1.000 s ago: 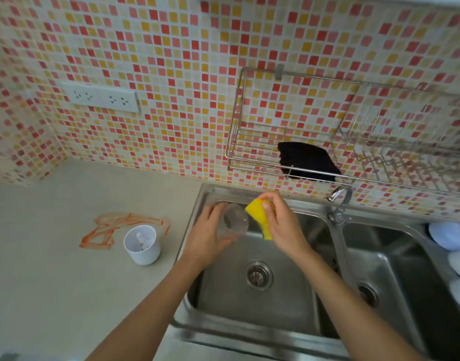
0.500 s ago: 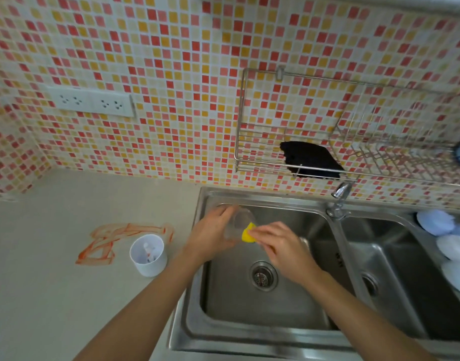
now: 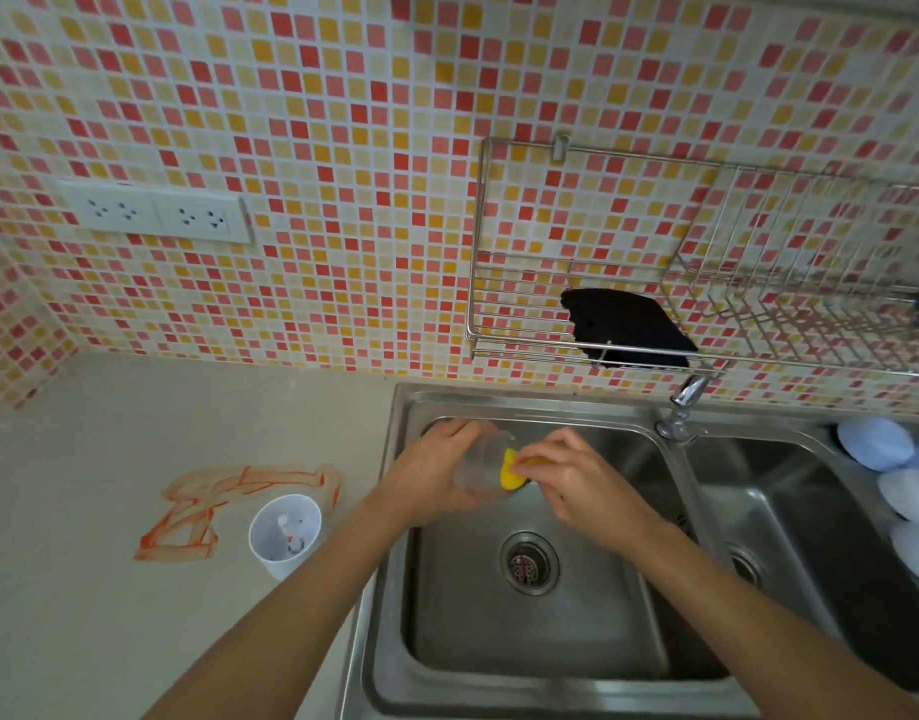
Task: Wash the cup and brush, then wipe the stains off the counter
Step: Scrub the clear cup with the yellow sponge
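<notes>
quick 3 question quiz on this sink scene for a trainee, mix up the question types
1. True or false: the clear cup is held over the left basin of the sink.
2. Which hand holds the yellow sponge? A) left hand B) right hand
3. Fill in: the orange stains lie on the counter beside the white ____.

Key: 1 true; 2 B; 3 cup.
</notes>
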`<state>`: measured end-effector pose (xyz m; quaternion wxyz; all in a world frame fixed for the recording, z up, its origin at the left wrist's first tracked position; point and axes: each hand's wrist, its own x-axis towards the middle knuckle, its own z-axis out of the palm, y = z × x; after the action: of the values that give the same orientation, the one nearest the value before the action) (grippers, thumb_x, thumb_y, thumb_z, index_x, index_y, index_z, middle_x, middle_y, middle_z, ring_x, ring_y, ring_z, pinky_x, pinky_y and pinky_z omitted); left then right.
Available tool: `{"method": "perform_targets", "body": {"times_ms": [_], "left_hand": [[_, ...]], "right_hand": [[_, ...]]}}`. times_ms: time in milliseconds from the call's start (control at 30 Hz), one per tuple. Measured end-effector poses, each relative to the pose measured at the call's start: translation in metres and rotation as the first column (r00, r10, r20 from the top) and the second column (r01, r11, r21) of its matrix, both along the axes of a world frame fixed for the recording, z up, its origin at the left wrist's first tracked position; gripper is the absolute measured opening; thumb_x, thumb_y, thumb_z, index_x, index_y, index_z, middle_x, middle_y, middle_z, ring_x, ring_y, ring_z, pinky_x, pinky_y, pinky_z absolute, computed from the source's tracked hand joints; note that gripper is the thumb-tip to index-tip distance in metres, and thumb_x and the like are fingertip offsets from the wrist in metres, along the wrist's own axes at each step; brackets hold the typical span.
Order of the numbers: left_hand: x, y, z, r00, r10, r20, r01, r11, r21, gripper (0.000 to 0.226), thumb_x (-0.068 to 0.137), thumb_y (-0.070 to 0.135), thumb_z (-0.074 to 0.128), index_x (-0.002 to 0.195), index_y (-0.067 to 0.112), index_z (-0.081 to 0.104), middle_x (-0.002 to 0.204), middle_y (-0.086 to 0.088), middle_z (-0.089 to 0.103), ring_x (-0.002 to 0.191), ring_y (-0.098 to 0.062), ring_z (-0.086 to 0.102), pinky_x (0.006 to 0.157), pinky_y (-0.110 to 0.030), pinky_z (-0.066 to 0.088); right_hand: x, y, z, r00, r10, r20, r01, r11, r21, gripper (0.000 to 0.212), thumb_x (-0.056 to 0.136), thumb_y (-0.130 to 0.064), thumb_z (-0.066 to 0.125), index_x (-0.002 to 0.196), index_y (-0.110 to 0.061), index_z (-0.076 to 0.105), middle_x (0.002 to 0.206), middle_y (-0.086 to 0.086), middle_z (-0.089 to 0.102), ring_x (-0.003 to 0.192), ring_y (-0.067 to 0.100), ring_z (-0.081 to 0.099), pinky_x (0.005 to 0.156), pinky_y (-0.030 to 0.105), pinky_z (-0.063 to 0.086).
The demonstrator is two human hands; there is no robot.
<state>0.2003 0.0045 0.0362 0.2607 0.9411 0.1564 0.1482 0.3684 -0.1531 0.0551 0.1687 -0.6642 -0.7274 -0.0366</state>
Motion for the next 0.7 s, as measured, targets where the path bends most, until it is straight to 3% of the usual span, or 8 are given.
{"method": "perform_targets", "body": {"times_ms": [167,267,433,500,600,700], "left_hand": [[0.007,0.003,0.002,0.997,-0.052,-0.06,0.047,0.996,-0.072,0.08,0.063,0.042,0.079,0.134,0.028,0.044,0.13,0.007,0.051,0.12,-0.013,0.047,0.1,-0.032,0.043],[0.008,0.0,-0.002,0.993,-0.086,-0.081,0.078,0.991,-0.105,0.082,0.062,0.034,0.084,0.134,0.027,0.044,0.13,0.008,0.051,0.118,-0.009,0.047,0.1,-0.023,0.038],[0.016,0.0,-0.003,0.983,-0.109,-0.145,0.089,0.986,-0.14,0.086,0.064,0.027,0.083,0.137,0.024,0.038,0.134,0.006,0.046,0.122,-0.01,0.039,0.106,-0.024,0.032],[0.016,-0.002,-0.005,0.979,-0.099,-0.176,0.065,0.979,-0.192,0.091,0.061,0.028,0.083,0.137,0.027,0.033,0.133,0.006,0.044,0.122,-0.012,0.038,0.105,-0.028,0.036],[0.018,-0.007,-0.009,0.985,-0.034,-0.17,-0.012,0.965,-0.262,0.095,0.055,0.047,0.087,0.13,0.031,0.03,0.13,0.007,0.045,0.12,-0.011,0.043,0.1,-0.031,0.044],[0.02,-0.012,-0.014,0.995,0.045,-0.089,-0.064,0.973,-0.224,0.092,0.055,0.052,0.086,0.126,0.025,0.035,0.127,0.006,0.043,0.116,-0.011,0.047,0.096,-0.029,0.048]], "right_hand": [[0.011,-0.002,-0.003,0.988,0.068,0.142,-0.059,0.996,-0.07,0.034,0.08,-0.02,0.068,0.114,-0.023,0.068,0.117,-0.006,0.063,0.101,0.021,0.048,0.082,0.033,0.05],[0.011,-0.002,-0.01,0.961,0.086,0.263,-0.08,0.996,-0.032,0.031,0.075,-0.03,0.075,0.105,-0.024,0.069,0.108,-0.007,0.066,0.098,0.02,0.054,0.072,0.034,0.052],[0.008,0.0,-0.027,0.933,0.092,0.349,-0.121,0.991,0.062,0.019,0.088,-0.026,0.054,0.096,-0.019,0.069,0.099,-0.004,0.068,0.094,0.019,0.06,0.069,0.032,0.05],[0.008,-0.002,-0.031,0.931,0.068,0.358,-0.123,0.983,0.133,0.016,0.089,-0.024,0.057,0.095,-0.017,0.069,0.098,-0.002,0.068,0.093,0.019,0.06,0.07,0.031,0.049],[0.006,-0.002,-0.032,0.944,0.052,0.327,-0.126,0.97,0.21,0.015,0.09,-0.022,0.056,0.095,-0.015,0.069,0.097,-0.001,0.069,0.091,0.019,0.059,0.069,0.031,0.05],[0.004,-0.005,-0.029,0.962,0.045,0.268,-0.111,0.965,0.236,0.017,0.093,-0.021,0.056,0.096,-0.013,0.07,0.098,0.0,0.069,0.092,0.019,0.057,0.069,0.031,0.05]]}}
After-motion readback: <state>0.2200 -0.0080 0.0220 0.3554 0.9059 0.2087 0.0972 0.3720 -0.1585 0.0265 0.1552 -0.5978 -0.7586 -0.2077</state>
